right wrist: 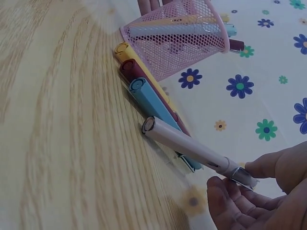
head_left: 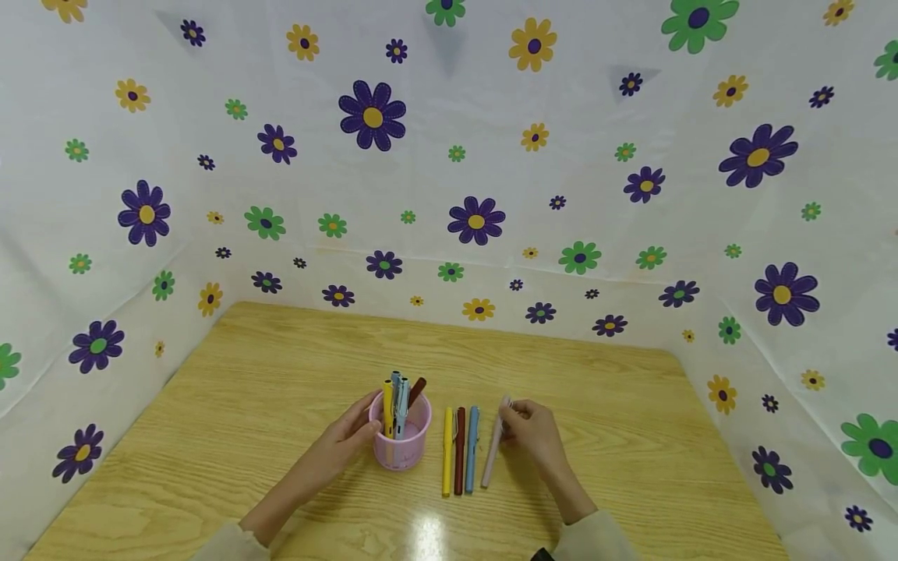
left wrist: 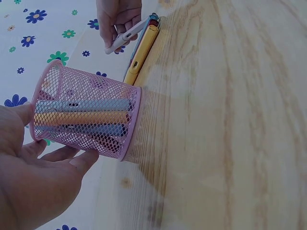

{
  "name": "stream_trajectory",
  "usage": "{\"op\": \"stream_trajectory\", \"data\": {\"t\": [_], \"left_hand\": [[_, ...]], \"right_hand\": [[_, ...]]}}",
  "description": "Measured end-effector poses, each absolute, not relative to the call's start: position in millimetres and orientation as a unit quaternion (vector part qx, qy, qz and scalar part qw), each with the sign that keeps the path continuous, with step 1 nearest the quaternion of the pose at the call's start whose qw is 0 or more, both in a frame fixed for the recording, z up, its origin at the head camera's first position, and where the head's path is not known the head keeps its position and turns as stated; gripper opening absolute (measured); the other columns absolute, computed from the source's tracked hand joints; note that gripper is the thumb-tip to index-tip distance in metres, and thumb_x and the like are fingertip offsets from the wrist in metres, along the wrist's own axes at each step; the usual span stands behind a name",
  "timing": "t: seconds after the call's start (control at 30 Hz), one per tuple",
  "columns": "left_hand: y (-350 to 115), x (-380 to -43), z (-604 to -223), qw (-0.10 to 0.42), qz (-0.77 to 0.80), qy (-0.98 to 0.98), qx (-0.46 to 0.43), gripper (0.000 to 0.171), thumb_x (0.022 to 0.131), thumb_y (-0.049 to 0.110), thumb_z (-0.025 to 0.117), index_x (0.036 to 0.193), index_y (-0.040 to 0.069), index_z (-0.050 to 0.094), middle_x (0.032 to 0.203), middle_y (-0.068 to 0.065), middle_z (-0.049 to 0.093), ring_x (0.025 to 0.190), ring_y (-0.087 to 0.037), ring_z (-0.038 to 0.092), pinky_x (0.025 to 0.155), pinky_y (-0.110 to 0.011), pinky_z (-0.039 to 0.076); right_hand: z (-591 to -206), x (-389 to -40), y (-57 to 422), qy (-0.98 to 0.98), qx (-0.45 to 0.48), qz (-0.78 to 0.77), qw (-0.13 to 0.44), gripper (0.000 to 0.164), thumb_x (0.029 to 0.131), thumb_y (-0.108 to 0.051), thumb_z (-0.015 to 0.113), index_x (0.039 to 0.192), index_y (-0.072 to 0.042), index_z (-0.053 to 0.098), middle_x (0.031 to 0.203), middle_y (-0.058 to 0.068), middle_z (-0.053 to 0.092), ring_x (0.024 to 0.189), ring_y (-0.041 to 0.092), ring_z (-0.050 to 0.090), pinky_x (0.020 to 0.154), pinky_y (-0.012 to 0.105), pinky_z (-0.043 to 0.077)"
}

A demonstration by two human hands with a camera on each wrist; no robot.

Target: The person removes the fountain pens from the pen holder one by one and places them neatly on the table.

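Observation:
My left hand point(head_left: 348, 435) holds a pink mesh pen cup point(head_left: 400, 457) upright on the table, thumb and fingers around its side. Yellow, light blue, blue and dark red pens point(right wrist: 180, 28) stand inside it. To the right, my right hand point(head_left: 539, 433) pinches a pale pink pen point(right wrist: 187, 146) by its clip end. That pen tilts, its clip end raised; whether the other end touches the table I cannot tell. Between cup and right hand lie a yellow pen point(head_left: 447, 452), a dark red pen point(head_left: 460, 456) and a blue pen point(head_left: 472, 456), side by side.
The wooden table point(head_left: 316, 351) reaches back to a white flowered cloth point(head_left: 435, 179), which hangs along the back and both sides. Light reflects off the table's front edge area.

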State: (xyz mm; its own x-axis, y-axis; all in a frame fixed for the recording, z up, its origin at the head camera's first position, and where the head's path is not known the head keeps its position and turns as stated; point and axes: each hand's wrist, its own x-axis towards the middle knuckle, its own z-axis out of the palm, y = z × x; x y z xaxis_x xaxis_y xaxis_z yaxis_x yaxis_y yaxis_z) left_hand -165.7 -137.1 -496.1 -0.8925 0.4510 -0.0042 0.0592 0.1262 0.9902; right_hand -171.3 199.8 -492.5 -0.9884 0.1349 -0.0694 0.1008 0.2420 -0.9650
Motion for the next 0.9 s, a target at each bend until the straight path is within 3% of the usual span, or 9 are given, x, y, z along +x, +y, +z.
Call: {"op": "stream_trajectory", "data": {"t": [0.4,0.7,0.9], "left_hand": [[-136,-167,-499,0.150,0.640,0.732,0.178,0.062,0.112,0.026,0.047,0.165,0.006,0.021,0.165,-0.024,0.027,0.152,-0.040,0.028,0.121,-0.053,0.028],[-137,-166,-500,0.148,0.642,0.731,0.179,0.062,0.112,0.028,0.048,0.165,0.008,0.022,0.165,-0.023,0.028,0.151,-0.039,0.028,0.121,-0.053,0.028],[-137,-165,-498,0.146,0.641,0.731,0.180,0.061,0.112,0.028,0.048,0.165,0.008,0.023,0.165,-0.024,0.028,0.151,-0.040,0.028,0.121,-0.054,0.028]], "right_hand": [[-496,-171,193,-0.815,-0.079,0.573,0.012,0.023,0.099,-0.009,0.067,0.106,0.013,0.069,0.073,0.009,0.070,0.059,0.017,0.063,0.049,0.022,0.049],[-502,-170,186,-0.828,-0.062,0.556,0.026,0.026,0.098,-0.007,0.068,0.111,0.016,0.067,0.075,0.012,0.071,0.059,0.016,0.065,0.052,0.024,0.055],[-502,-169,184,-0.837,-0.059,0.543,0.031,0.029,0.099,-0.009,0.069,0.112,0.016,0.066,0.074,0.010,0.071,0.058,0.017,0.065,0.050,0.024,0.053]]}}
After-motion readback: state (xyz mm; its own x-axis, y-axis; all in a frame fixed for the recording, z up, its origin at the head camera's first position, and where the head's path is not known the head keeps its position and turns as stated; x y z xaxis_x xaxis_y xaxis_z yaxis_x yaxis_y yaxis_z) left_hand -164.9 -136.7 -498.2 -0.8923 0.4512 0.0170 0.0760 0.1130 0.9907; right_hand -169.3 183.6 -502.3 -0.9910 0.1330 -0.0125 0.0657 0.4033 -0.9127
